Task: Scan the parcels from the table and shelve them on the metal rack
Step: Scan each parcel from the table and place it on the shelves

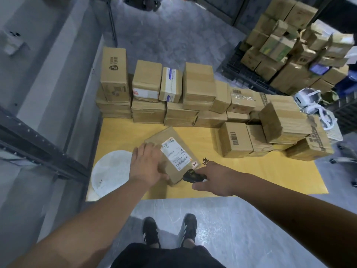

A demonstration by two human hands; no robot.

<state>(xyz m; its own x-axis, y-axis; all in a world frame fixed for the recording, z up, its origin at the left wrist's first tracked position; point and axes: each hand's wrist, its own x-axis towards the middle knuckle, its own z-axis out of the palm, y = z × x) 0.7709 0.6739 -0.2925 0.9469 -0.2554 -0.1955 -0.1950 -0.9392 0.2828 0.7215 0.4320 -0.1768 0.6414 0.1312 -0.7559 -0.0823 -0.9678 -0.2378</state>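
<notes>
A flat cardboard parcel point(174, 153) is held on the yellow table point(260, 176) by the left hand point(146, 163), whose fingers lie across its left edge while the thumb is curled against its near corner. A white shipping label point(176, 154) is seen on its top face just right of that hand; the print is too small to be read. A black scanner point(191, 176) is gripped by the right hand point(216, 178) and is touching, or nearly touching, the parcel's near right edge; most of its body is hidden under the fingers. Beyond both hands, stacked boxes point(173, 95) are ranged along the table's far side. Left of the left hand a white round disc point(111, 172) is lying, and farther left a dark metal rack point(38, 144) is cut off by the frame.
</notes>
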